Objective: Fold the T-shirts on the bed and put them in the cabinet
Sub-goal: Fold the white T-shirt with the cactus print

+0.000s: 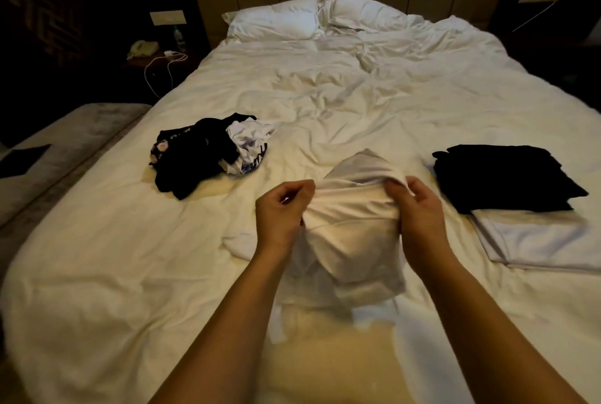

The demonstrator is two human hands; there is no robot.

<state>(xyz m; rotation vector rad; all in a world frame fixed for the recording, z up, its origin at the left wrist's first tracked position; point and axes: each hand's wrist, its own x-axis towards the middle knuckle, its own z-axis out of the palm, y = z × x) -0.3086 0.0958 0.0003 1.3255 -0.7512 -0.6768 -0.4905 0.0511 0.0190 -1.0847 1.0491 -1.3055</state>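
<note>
Both hands, left (280,213) & right (419,208), pinch the white shirt (351,228) w/ fingers. It's bunched, so the fold may go crooked or slip onto the bed (130,257).

Single head-worn view, looking forward and down the bed (325,94), close above both hands, pillows (276,21) far beyond them

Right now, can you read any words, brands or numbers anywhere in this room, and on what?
Nothing reads clearly.
Dark print on the crumpled white shirt in the unfolded pile: too crumpled to read.
Pale lettering on the black shirt beside it: too blurred.
Bottle on the nightstand: label too small.
</note>
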